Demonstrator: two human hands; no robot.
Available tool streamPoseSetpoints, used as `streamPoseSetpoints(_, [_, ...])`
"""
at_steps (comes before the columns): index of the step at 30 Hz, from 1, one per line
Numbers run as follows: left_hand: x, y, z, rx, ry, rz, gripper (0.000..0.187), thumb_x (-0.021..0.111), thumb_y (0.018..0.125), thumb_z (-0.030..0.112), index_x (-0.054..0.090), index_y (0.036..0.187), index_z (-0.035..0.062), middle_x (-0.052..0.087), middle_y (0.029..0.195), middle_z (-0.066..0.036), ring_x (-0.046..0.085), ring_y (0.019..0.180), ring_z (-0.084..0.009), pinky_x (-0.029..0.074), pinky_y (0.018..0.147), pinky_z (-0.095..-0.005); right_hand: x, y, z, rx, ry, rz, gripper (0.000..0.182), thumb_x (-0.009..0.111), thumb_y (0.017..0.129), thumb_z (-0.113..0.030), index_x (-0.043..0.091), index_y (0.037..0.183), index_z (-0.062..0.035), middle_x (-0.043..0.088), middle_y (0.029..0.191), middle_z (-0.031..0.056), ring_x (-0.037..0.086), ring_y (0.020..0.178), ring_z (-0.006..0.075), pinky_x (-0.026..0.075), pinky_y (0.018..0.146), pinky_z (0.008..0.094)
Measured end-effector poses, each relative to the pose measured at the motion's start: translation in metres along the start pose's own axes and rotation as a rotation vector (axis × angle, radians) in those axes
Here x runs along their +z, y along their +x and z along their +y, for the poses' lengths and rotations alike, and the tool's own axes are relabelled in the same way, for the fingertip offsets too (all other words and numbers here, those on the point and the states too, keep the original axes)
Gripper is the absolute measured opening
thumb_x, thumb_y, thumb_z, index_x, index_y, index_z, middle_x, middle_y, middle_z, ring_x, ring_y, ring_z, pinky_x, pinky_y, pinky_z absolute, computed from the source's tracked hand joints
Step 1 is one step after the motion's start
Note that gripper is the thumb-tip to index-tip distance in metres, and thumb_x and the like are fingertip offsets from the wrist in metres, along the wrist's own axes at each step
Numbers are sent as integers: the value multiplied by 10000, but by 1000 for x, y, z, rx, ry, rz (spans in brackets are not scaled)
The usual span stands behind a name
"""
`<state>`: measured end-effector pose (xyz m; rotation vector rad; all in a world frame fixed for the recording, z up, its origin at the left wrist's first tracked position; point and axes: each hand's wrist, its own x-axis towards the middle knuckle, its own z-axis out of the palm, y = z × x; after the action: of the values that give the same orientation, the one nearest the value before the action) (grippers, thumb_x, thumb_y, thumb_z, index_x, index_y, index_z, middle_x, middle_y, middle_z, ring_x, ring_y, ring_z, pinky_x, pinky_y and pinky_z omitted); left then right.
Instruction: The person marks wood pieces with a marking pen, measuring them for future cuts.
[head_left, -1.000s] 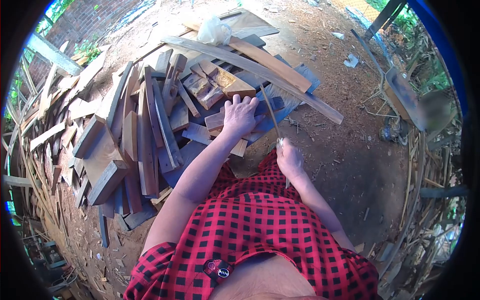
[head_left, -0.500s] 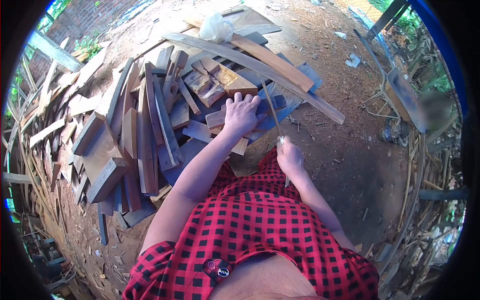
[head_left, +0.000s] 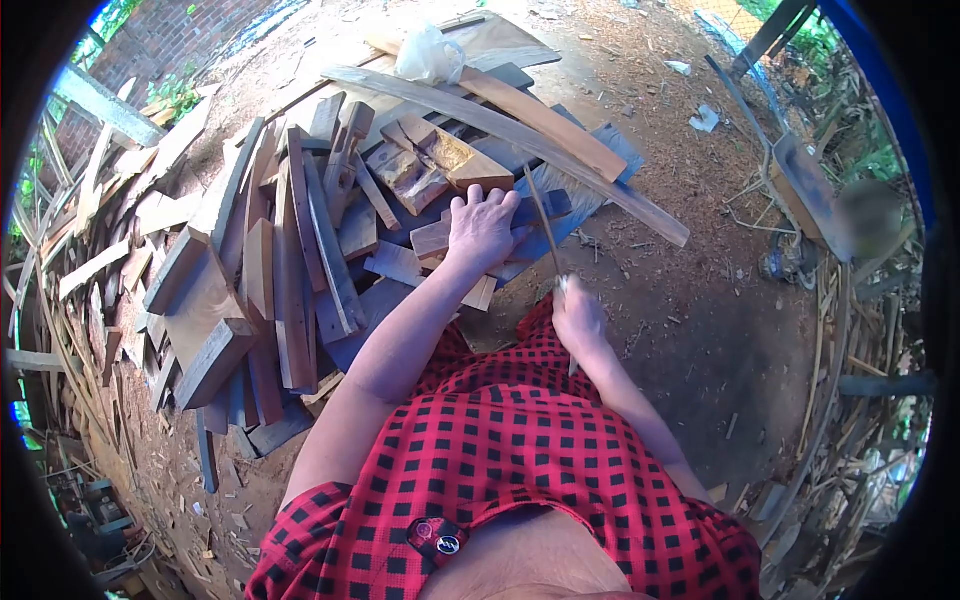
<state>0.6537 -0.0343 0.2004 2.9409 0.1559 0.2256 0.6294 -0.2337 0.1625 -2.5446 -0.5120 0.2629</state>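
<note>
My left hand [head_left: 482, 228] presses down on a short wooden block [head_left: 430, 238], with its fingers curled over the wood. Under and beside that hand, a dark plank [head_left: 558, 204] sticks out to the right. My right hand [head_left: 578, 318] is closed around a long, narrow handsaw [head_left: 545, 222], seen nearly edge-on. The saw's blade points away from me and crosses the dark plank just right of my left hand; its teeth cannot be made out. Just beyond my left fingers lies a hollowed wooden block [head_left: 455, 158] with a yellowish inside.
Stacked boards [head_left: 290, 270] fill the left side. Long planks [head_left: 520, 125] lie across the far side, with a plastic bag [head_left: 430, 55] on them. A wheelbarrow [head_left: 805, 195] stands at right near piled sticks. Wood chips litter the dirt ground [head_left: 690, 300].
Very little differs. My right hand and the saw have shifted by a tiny amount; my left hand stays in place on the wood.
</note>
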Motion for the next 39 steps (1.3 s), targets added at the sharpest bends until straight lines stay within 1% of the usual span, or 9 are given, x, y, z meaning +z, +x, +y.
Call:
streamPoseSetpoints(1, [-1, 1, 0, -1, -8, -8, 415, 645, 790, 447, 566, 1054, 137, 587, 1010, -49, 481, 1019, -268, 374, 770, -424, -3, -5, -1, 54, -10, -26, 168, 491, 896, -168, 492, 932, -4, 620, 757, 269, 625, 764, 440, 479, 689, 536])
streamPoseSetpoints(4, [0, -1, -2, 10, -4, -10, 413, 648, 787, 444, 565, 1052, 138, 587, 1011, -49, 479, 1022, -269, 374, 771, -425, -5, 8, -11, 12, -8, -2, 165, 492, 889, -161, 496, 930, -1, 623, 754, 266, 628, 774, 439, 486, 696, 530])
streamPoseSetpoints(6, [3, 0, 0, 24, 2, 8, 412, 648, 786, 443, 564, 1050, 139, 587, 1011, -48, 479, 1023, -269, 374, 771, -425, -7, 40, -24, 50, -35, -17, 166, 493, 883, -159, 501, 927, 1, 624, 757, 265, 632, 784, 433, 489, 700, 526])
streamPoseSetpoints(8, [5, 1, -2, 12, -4, 20, 410, 649, 785, 442, 561, 1049, 140, 585, 1010, -47, 478, 1020, -269, 373, 770, -425, 0, 64, -27, -13, -27, 30, 165, 490, 881, -157, 503, 931, 0, 625, 760, 263, 634, 782, 428, 489, 699, 526])
streamPoseSetpoints(12, [1, 0, -1, 1, -6, 19, 414, 650, 784, 442, 559, 1054, 141, 583, 1013, -46, 477, 1022, -270, 373, 769, -424, -1, 39, -18, -45, -18, 47, 163, 488, 880, -153, 503, 936, -1, 627, 765, 260, 634, 783, 426, 486, 700, 530])
streamPoseSetpoints(17, [-2, 0, -2, -4, -28, -28, 414, 651, 786, 440, 558, 1055, 139, 582, 1015, -47, 477, 1022, -271, 370, 776, -423, -18, -4, -11, 95, -44, -76, 172, 493, 881, -161, 503, 945, -2, 629, 780, 264, 633, 788, 427, 480, 703, 539])
streamPoseSetpoints(23, [0, 0, 1, -3, -12, -8, 413, 654, 781, 439, 559, 1050, 141, 586, 1008, -50, 478, 1025, -270, 371, 776, -426, -4, 62, -25, 0, -13, 11, 187, 498, 886, -172, 530, 929, 7, 630, 808, 270, 625, 812, 441, 475, 725, 538])
streamPoseSetpoints(33, [1, -1, -1, 11, -28, -34, 408, 654, 783, 438, 560, 1047, 141, 586, 1006, -46, 479, 1019, -266, 372, 773, -422, -14, 3, -7, 61, 0, -91, 181, 499, 886, -165, 513, 951, 4, 629, 804, 273, 625, 811, 436, 475, 721, 534])
streamPoseSetpoints(39, [2, 0, -1, 6, -8, 13, 416, 654, 781, 443, 560, 1048, 138, 587, 1006, -47, 482, 1019, -268, 376, 768, -427, -10, 74, -33, -5, -9, -10, 179, 495, 883, -159, 518, 952, 5, 625, 800, 276, 625, 815, 439, 477, 728, 527])
